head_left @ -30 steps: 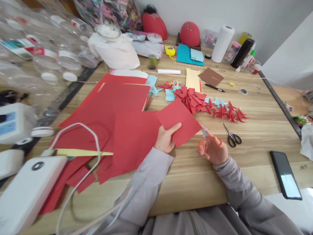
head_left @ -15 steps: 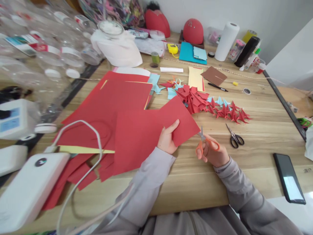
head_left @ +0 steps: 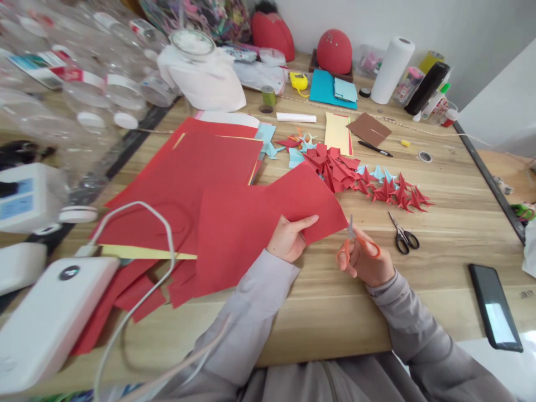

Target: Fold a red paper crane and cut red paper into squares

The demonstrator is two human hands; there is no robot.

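Observation:
My left hand (head_left: pixel 288 239) grips a large red paper sheet (head_left: pixel 238 229) by its lower edge, thumb lying on top and fingers beneath. My right hand (head_left: pixel 371 262) has its fingers in the loops of orange-handled scissors (head_left: pixel 349 237). Their blades point away from me at the sheet's right corner; whether they touch the paper I cannot tell. Under the held sheet lies a stack of red paper (head_left: pixel 180 162), with cut red pieces (head_left: pixel 140 298) below it. Beyond my hands sits a pile of folded red paper cranes (head_left: pixel 333 167), with some light blue ones among them.
Black scissors (head_left: pixel 404 237) and a phone (head_left: pixel 494 307) lie at the right. A white power bank (head_left: pixel 54 318) with a looping cable (head_left: pixel 170 240) occupies the left front. Plastic bottles (head_left: pixel 87 84) crowd the left back. A yellow tape measure (head_left: pixel 298 81) and a white roll (head_left: pixel 392 70) stand at the back.
My left thumb has stretched further right across the red sheet. The sheet's right corner and the orange scissors have shifted slightly right, as the whole view moved a little.

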